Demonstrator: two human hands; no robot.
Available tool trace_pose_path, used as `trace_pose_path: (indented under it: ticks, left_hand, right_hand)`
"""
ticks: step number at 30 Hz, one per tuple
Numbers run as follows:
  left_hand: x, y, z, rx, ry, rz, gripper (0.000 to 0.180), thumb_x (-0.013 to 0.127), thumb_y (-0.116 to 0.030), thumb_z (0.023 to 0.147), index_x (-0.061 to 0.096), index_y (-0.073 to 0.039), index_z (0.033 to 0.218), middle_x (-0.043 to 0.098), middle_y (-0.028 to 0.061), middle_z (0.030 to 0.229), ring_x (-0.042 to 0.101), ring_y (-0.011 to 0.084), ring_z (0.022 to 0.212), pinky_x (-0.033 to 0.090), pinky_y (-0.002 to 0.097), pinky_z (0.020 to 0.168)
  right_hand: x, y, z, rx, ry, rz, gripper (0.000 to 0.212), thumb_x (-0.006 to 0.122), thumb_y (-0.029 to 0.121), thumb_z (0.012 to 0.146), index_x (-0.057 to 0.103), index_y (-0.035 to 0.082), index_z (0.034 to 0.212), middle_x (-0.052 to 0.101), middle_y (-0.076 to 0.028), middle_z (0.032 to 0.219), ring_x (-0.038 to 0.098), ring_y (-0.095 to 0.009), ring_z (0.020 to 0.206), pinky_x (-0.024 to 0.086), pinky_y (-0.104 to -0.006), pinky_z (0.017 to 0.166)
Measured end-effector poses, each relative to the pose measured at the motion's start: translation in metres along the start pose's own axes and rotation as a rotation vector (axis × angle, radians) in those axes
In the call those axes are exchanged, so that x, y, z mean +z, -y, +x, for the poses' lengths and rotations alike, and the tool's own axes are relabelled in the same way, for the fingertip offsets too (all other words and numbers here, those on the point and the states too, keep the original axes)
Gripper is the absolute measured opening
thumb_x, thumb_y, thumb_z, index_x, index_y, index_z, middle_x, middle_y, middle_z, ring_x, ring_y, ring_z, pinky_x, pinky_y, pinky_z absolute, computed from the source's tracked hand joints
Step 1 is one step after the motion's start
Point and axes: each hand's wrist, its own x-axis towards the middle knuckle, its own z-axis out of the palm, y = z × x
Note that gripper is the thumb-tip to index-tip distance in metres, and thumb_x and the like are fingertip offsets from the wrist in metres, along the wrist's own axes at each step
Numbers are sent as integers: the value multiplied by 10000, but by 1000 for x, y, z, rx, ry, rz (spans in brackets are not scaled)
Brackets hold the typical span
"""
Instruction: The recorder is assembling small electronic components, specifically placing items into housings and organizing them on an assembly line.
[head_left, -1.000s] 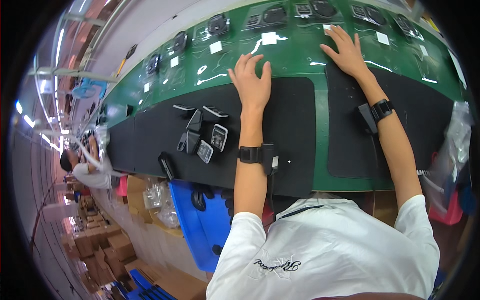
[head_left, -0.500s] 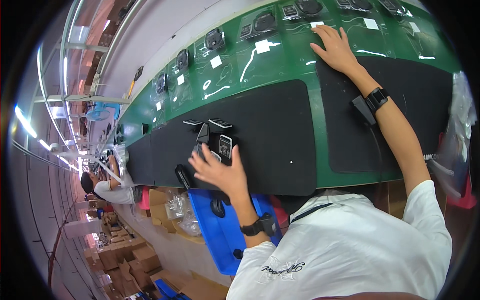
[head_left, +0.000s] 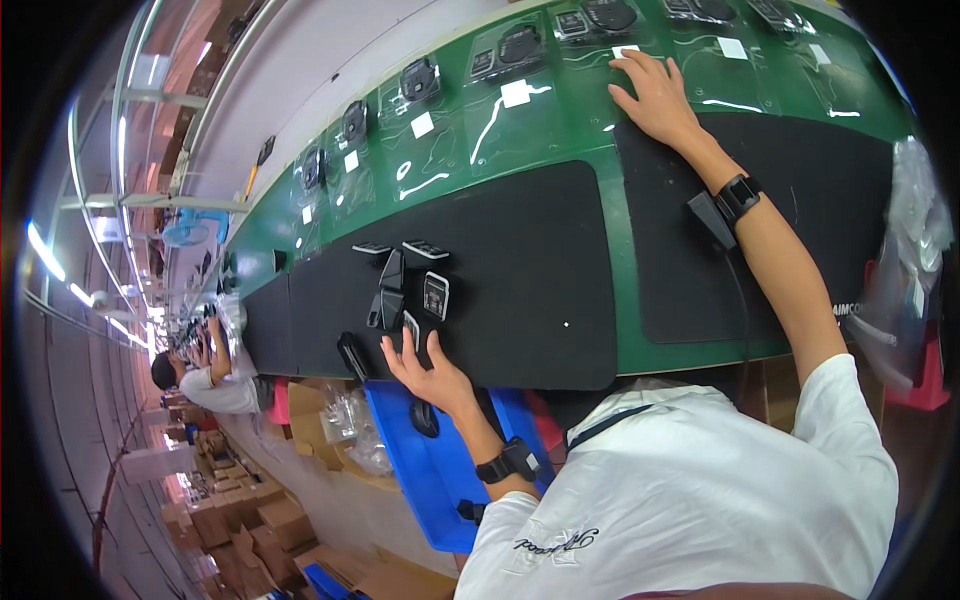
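My left hand (head_left: 430, 382) is at the near edge of a black mat (head_left: 530, 270), fingers apart, with its fingertips at a small black piece with a pale rim (head_left: 411, 328). Just beyond that piece lie a black rectangular part with a light border (head_left: 436, 296), a black angular part (head_left: 388, 290) and two flat pieces (head_left: 425, 249) seen edge-on. Stretched toward the far side, my right hand (head_left: 655, 100) rests with fingers spread on a transparent bag, fingertips by its white label (head_left: 625, 52). A black device (head_left: 609, 14) lies under the film of that bag.
Several bagged black devices (head_left: 519, 45) line the green table (head_left: 450, 130). A second black mat (head_left: 760, 270) lies right, beside a stack of transparent bags (head_left: 905, 270). A blue bin (head_left: 400, 450) with black parts stands below the left edge. A co-worker (head_left: 205, 375) sits far left.
My left hand has drawn back toward the near edge, uncovering more of the black parts. My right hand remains on the bag; the whole view has shifted slightly.
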Motion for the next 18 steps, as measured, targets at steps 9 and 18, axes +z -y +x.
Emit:
trace_pose_path:
  ticks: [9, 18]
  left_hand:
    - [-5, -58, 15, -223, -265, -805, 405, 501, -219, 1015, 461, 118, 1236, 589, 241, 1161, 601, 291, 1074, 470, 407, 1030]
    - [119, -159, 87, -702, 654, -1893, 464, 404, -470, 1018, 528, -28, 1085, 608, 152, 1149, 621, 269, 973, 503, 344, 730]
  right_hand:
    - [-1, 2, 2, 6, -107, 65, 356, 597, 283, 903, 567, 114, 1215, 486, -111, 1368, 422, -279, 1317, 210, -585, 1134]
    - [-18, 6, 5, -43, -199, 107, 263, 613, 228, 882, 617, 115, 1120, 541, -103, 1305, 479, -279, 1262, 249, -564, 1109]
